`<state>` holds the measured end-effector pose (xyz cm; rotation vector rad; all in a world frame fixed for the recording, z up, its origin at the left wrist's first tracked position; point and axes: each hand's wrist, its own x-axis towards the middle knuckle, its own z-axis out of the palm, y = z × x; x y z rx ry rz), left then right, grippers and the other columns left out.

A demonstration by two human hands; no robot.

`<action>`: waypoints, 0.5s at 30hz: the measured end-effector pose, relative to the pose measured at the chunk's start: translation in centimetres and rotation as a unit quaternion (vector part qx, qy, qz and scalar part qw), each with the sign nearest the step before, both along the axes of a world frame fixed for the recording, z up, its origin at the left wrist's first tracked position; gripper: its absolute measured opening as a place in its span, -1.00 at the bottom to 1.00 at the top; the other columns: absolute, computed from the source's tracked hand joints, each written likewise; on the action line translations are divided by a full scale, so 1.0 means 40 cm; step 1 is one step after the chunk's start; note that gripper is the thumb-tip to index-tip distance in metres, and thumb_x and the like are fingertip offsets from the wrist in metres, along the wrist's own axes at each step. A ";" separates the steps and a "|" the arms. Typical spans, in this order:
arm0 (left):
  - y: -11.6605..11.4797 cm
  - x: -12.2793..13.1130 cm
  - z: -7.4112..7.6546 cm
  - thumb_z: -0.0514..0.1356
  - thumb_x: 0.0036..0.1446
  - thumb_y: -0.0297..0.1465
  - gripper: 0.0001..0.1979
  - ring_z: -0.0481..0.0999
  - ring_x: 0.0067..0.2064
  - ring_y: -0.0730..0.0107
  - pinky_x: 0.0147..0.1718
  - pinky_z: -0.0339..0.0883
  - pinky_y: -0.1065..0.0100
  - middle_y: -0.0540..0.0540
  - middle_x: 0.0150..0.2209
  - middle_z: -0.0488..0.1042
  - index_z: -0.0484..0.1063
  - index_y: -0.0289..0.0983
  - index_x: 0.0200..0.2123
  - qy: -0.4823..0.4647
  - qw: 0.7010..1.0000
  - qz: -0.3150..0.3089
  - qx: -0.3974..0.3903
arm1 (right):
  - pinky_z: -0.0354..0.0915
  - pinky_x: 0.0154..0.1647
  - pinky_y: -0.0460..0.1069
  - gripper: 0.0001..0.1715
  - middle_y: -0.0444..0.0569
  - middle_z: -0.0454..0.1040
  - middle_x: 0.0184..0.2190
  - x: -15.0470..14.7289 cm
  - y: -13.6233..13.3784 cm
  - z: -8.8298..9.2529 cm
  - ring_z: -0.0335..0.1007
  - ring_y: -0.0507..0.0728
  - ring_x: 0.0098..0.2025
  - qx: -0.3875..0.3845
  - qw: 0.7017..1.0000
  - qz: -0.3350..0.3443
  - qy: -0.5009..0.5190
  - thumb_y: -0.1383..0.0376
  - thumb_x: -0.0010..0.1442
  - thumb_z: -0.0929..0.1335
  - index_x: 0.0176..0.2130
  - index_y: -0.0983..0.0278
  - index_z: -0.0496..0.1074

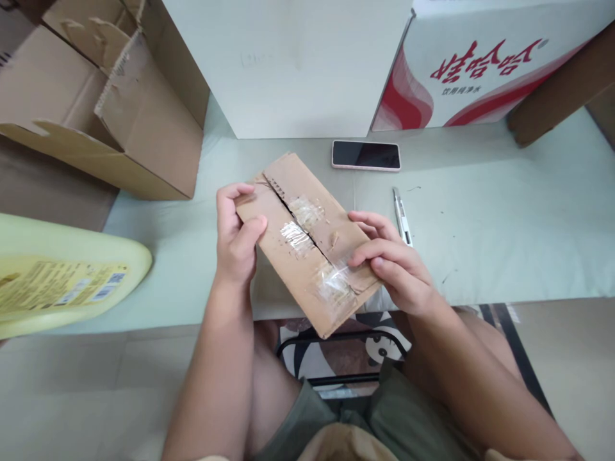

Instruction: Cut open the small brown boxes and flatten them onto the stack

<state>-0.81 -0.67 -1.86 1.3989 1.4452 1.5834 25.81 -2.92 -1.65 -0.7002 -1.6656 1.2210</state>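
Observation:
A small flat cardboard box (307, 237) with torn clear tape along its centre seam is held tilted above the near edge of a pale green table (504, 224). My left hand (236, 238) grips its left end, thumb on top and fingers curled over the far edge. My right hand (394, 261) holds the box's right end, fingers pressed on the top face by the tape. A utility knife (401, 216) lies on the table just beyond my right hand.
A phone (366, 155) lies face up behind the box. An open brown carton (110, 109) stands at the back left, a white box (293, 64) in the middle, a red-and-white printed carton (480, 64) at the back right. A yellow container (62, 282) juts in at the left.

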 end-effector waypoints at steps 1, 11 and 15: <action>0.000 -0.001 -0.003 0.27 0.02 -0.20 -0.61 0.47 -0.20 0.15 -0.22 0.44 0.12 -0.12 -0.12 0.40 0.33 -0.05 -0.06 0.002 1.000 0.001 0.003 | 0.30 0.47 0.37 -0.67 -0.04 0.41 0.32 0.000 0.000 0.000 0.39 0.34 0.37 -0.002 1.000 0.000 0.001 0.06 0.45 0.33 -0.19 0.06 0.68; 0.001 -0.008 -0.017 0.28 0.08 -0.06 -0.59 0.50 -0.13 0.13 -0.12 0.49 0.09 -0.13 -0.06 0.44 0.35 -0.05 -0.05 0.029 0.999 0.013 0.017 | 0.28 0.49 0.35 -0.69 -0.07 0.41 0.32 0.000 -0.002 -0.001 0.37 0.32 0.39 -0.002 1.000 0.000 0.011 0.10 0.45 0.33 -0.17 0.05 0.68; -0.001 -0.005 -0.011 0.26 0.10 -0.01 -0.57 0.51 -0.12 0.13 -0.12 0.52 0.09 -0.14 -0.06 0.46 0.35 -0.06 -0.04 0.050 0.998 0.025 0.010 | 0.28 0.48 0.31 -0.70 -0.07 0.41 0.33 -0.002 -0.006 -0.008 0.37 0.31 0.39 0.000 1.000 0.003 0.006 0.09 0.45 0.33 -0.16 0.05 0.67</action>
